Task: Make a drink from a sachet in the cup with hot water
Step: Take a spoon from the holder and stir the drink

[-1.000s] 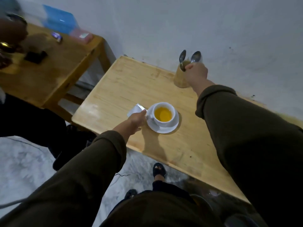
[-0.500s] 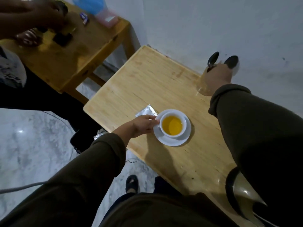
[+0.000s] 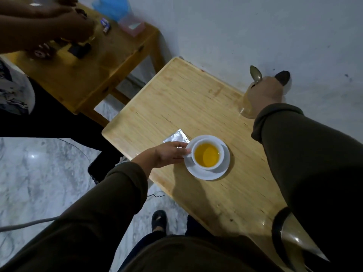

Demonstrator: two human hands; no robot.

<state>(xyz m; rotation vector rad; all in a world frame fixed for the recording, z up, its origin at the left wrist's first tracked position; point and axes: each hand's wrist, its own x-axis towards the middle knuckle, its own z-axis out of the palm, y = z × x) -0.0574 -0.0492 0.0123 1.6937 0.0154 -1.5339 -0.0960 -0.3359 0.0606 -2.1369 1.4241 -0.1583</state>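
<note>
A white cup of yellow-orange liquid stands on a white saucer near the front edge of the light wooden table. My left hand grips the cup at its left side, over the saucer's rim. A torn silver sachet lies flat just behind that hand. At the table's far right edge my right hand is closed over the top of a tan spoon holder. One spoon sticks up to its left and a second spoon rises from the hand's grip.
A kettle with a black handle stands at the table's near right corner, partly hidden by my sleeve. A second wooden table at the left holds small items, and another person's hands move over it. The wall runs close behind.
The view has shifted, so the table sits lower and more to the right. My left hand has moved off the sachet onto the cup's side. My right hand stays at the spoon holder.
</note>
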